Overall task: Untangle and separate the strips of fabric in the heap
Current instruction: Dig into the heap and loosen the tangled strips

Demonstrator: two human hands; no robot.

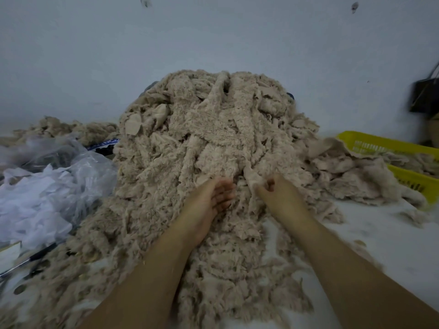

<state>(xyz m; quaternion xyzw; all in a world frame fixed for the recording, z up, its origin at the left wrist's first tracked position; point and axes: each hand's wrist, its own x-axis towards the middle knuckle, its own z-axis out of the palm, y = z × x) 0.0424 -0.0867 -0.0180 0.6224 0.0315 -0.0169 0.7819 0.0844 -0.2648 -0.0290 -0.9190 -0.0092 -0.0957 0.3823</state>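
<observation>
A tall heap of tangled beige fluffy fabric strips fills the middle of the head view and spreads down toward me. My left hand rests on the heap's lower front, palm turned inward, fingers loosely bent and slightly blurred, with nothing clearly held. Just to its right, my right hand pinches the lower end of a beige strip that runs up into the heap. Both forearms reach in from the bottom edge.
Clear plastic bags with white scraps lie at the left. A yellow plastic basket with more beige fabric stands at the right, a dark bag behind it. A smaller beige pile sits back left. Scissors-like tools lie at the lower left.
</observation>
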